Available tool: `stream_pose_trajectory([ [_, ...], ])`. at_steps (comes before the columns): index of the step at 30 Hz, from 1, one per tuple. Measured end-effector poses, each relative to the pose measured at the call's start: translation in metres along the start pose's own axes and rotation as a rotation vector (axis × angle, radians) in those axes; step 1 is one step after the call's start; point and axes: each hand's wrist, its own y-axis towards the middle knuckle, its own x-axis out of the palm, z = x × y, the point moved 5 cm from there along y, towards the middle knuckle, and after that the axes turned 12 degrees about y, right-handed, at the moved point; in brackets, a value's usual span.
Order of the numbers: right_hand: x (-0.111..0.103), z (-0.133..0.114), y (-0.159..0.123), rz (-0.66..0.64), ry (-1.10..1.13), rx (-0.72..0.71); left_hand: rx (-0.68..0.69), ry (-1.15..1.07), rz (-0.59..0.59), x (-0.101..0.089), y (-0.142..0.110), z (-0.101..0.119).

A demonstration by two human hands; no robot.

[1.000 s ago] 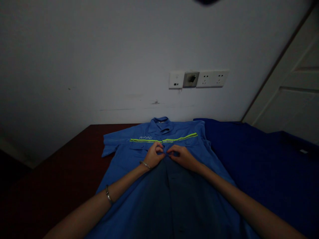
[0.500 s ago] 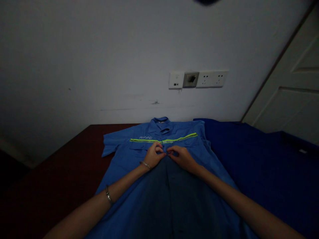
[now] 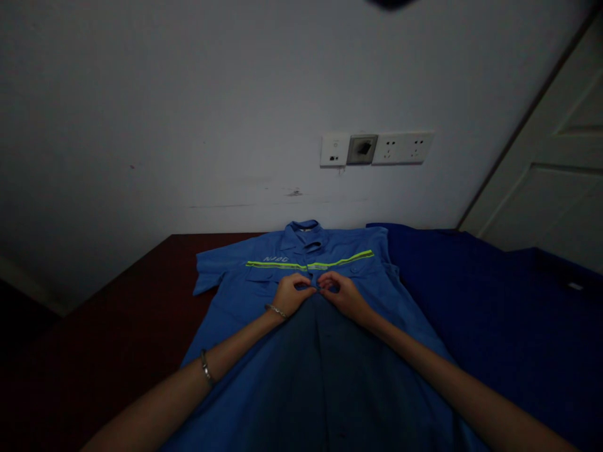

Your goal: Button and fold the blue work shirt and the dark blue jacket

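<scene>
A blue short-sleeved work shirt (image 3: 245, 320) lies front up, its collar toward the wall, with a yellow-green reflective stripe (image 3: 351, 258) across the chest. My left hand (image 3: 293, 294) pinches the front placket just below the stripe. Right beside it, my right hand (image 3: 346, 297) pinches the other edge of the placket, thumb and fingers almost meeting the left ones. Whatever button sits between the fingertips is too small and dark to make out. The lower shirt front is in shadow, its placket running down the middle.
A dark red tabletop (image 3: 155, 295) shows on the left. Dark blue cloth (image 3: 490, 301) covers the right side. Behind stands a pale wall (image 3: 211, 113) with socket plates (image 3: 402, 149). A panelled door (image 3: 565, 182) is at the right.
Both hands have shifted very slightly at the placket, the fingertips coming closer together. The shirt lies as before.
</scene>
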Motion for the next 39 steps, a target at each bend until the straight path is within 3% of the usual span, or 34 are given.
stream_pose_trajectory([
  [7, 0.001, -0.004, 0.000, -0.018, -0.005, -0.017, 0.041, 0.108, -0.033, -0.003, -0.001, 0.010],
  [16, -0.002, -0.004, 0.000, -0.042, 0.004, -0.001, 0.057, 0.116, -0.048, -0.002, 0.000, 0.006],
  [21, -0.003, -0.013, -0.002, -0.070, -0.264, -0.053, 0.042, 0.123, -0.052, -0.003, 0.000, 0.006],
  [30, 0.010, -0.039, -0.011, -0.296, -0.847, -0.380, -0.001, 0.112, -0.037, -0.003, 0.000, 0.008],
  [39, 0.003, -0.024, -0.007, -0.217, -0.641, -0.218, -0.002, 0.078, -0.100, -0.002, 0.001, 0.007],
])
